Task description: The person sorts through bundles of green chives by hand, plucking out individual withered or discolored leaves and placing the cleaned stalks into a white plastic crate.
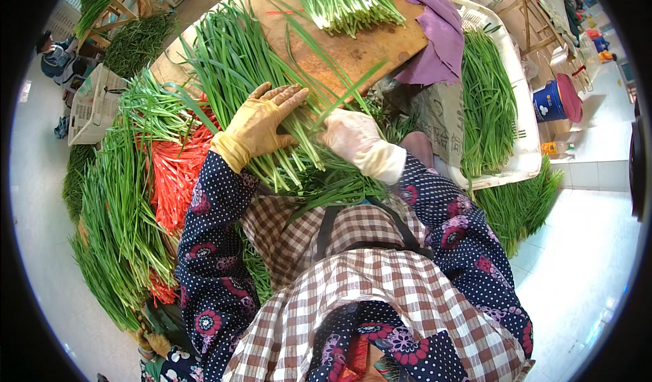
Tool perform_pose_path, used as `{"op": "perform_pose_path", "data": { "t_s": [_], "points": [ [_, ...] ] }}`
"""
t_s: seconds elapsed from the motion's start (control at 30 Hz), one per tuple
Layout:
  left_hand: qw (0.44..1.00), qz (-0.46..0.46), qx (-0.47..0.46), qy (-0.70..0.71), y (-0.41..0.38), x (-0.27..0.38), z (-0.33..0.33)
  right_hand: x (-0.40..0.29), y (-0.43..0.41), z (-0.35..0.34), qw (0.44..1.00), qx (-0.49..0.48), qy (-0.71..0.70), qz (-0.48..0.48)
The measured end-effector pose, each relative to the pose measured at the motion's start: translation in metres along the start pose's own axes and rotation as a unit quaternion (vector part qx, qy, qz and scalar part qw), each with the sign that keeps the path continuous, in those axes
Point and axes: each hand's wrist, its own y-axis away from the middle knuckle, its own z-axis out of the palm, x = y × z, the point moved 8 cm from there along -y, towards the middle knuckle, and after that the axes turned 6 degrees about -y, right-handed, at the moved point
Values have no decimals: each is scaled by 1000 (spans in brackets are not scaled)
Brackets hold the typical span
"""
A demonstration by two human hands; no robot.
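A loose heap of green garlic chives [232, 58] lies on the near left part of a wooden board [351, 58]. My left hand [262, 122], in a stained yellow glove, rests over the stalks with its fingers spread, thumb towards the cut ends. Close to its right, my right hand [356, 137], in a pale glove, is curled around a few long chive stalks that stick up and to the right. Part of its grip is blurred. A second chive bunch [346, 0] lies at the board's far side. Loose leaves lie below my hands on a checked apron [285, 229].
Red ties [175, 183] lie left among chive piles [117, 203]. A purple cloth [438, 30] hangs over the board's right corner. Further right stand a white crate [527, 127] of chives and a blue bucket [550, 102]. Another person [56, 58] sits far left; a co-worker's gloved hand [155, 344] shows lower left.
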Motion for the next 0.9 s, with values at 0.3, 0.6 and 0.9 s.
{"op": "perform_pose_path", "data": {
  "t_s": [0.3, 0.6, 0.9],
  "points": [
    [1000, -26, 4, -5, 24, -10, 5, 35, 1, 18, 845, -104, -454, 262],
    [999, -2, 8, -48, 21, -4, 7, 33, 1, 15, 915, -18, -360, 181],
    [999, -6, 15, -33, 21, 3, 2, 37, 18, 1, 748, -3, -633, 201]
  ]
}}
